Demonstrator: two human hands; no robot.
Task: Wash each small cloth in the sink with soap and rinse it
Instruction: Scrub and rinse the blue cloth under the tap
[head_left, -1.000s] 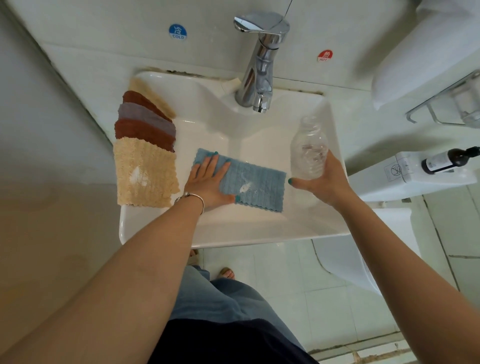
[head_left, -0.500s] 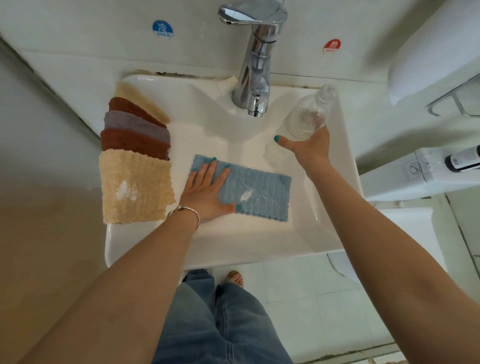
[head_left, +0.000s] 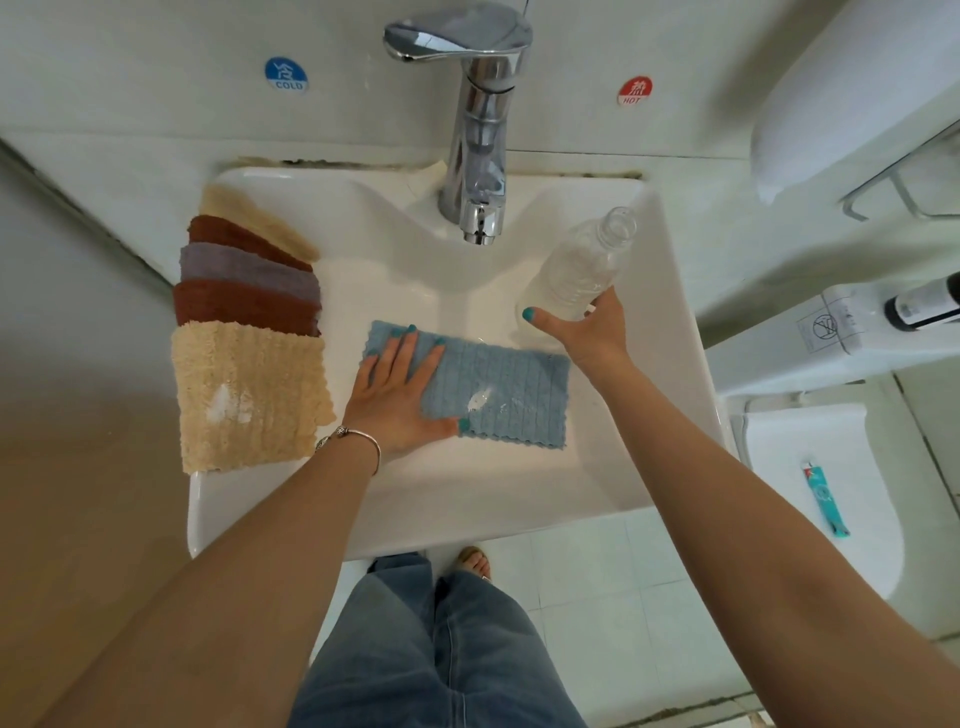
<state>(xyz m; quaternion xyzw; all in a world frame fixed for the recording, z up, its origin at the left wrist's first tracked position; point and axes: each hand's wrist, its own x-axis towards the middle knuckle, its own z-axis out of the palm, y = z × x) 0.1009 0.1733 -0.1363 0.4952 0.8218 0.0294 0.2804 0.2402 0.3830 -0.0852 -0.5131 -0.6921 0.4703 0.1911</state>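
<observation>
A blue ribbed cloth (head_left: 509, 400) lies flat in the white sink (head_left: 457, 499), with a white blob of soap on its middle. My left hand (head_left: 397, 397) presses flat on the cloth's left part, fingers straight. My right hand (head_left: 587, 325) grips a clear uncapped plastic bottle (head_left: 582, 265) at the sink's right rim, its neck tilted up and to the right. On the left rim lies a fanned row of several cloths: a beige one (head_left: 249, 395) in front with a white soap patch, then brown, grey, brown and beige.
A chrome tap (head_left: 475, 135) stands at the back middle, with no water running. Cold and hot stickers sit on the wall. Right of the sink is a white toilet (head_left: 821, 467) with a small tube on its lid and a dark bottle (head_left: 924, 304) on the cistern.
My right hand carried the bottle from beside the blue cloth toward the sink's back right and tilted it. My left hand stayed pressed on the cloth.
</observation>
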